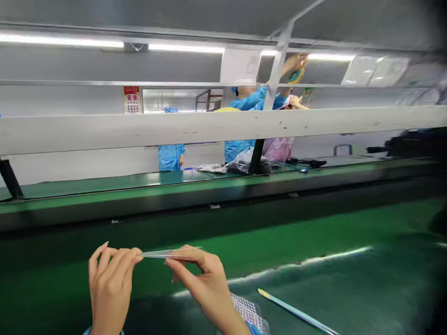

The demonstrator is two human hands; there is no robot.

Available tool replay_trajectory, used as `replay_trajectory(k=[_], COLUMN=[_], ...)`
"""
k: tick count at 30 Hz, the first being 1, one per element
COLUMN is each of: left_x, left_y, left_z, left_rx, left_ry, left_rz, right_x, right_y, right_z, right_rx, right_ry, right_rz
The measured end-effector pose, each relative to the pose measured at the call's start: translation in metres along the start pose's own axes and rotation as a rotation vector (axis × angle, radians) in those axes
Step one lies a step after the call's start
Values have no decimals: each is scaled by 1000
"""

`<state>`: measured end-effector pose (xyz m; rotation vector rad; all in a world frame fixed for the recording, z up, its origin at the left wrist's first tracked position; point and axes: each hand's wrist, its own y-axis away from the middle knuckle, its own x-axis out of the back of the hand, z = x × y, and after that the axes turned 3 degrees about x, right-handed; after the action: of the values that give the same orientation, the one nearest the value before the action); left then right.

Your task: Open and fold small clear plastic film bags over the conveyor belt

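Between my two hands, held level above the green work surface, is a thin clear plastic sheet (157,254), seen almost edge-on. My left hand (112,279) pinches its left end with thumb and forefinger. On the right part, my right hand (206,277) grips it between thumb and fingers. Partly hidden behind my right forearm lies a grey-and-white patterned sheet (249,309) in what looks like a clear cover. To the right of it rests a slim light-blue stick (296,312) with a pale yellow tip.
A green conveyor belt (307,237) runs across in front of me, with a raised ledge behind it. A white beam (192,129) spans above. Plastic-wrapped items (244,163) lie on the far bench. Two people in blue (170,156) stand beyond.
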<state>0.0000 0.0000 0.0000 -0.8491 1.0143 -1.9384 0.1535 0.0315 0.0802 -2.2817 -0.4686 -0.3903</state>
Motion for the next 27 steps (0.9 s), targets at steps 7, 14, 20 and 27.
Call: replay_trajectory(k=[7, 14, 20, 27], left_x=[14, 22, 27, 18], left_y=[1, 7, -16, -21], left_z=[-9, -12, 4, 18], left_rx=[141, 966, 1529, 1606], left_ry=[350, 761, 1182, 1485], left_rz=[-52, -26, 178, 490], right_x=[3, -6, -17, -30], right_y=[-1, 6, 11, 22], right_z=[-8, -10, -8, -13], right_rx=[-28, -123, -203, -540], right_ry=[-111, -228, -359, -602], right_rz=[-43, -56, -25, -52])
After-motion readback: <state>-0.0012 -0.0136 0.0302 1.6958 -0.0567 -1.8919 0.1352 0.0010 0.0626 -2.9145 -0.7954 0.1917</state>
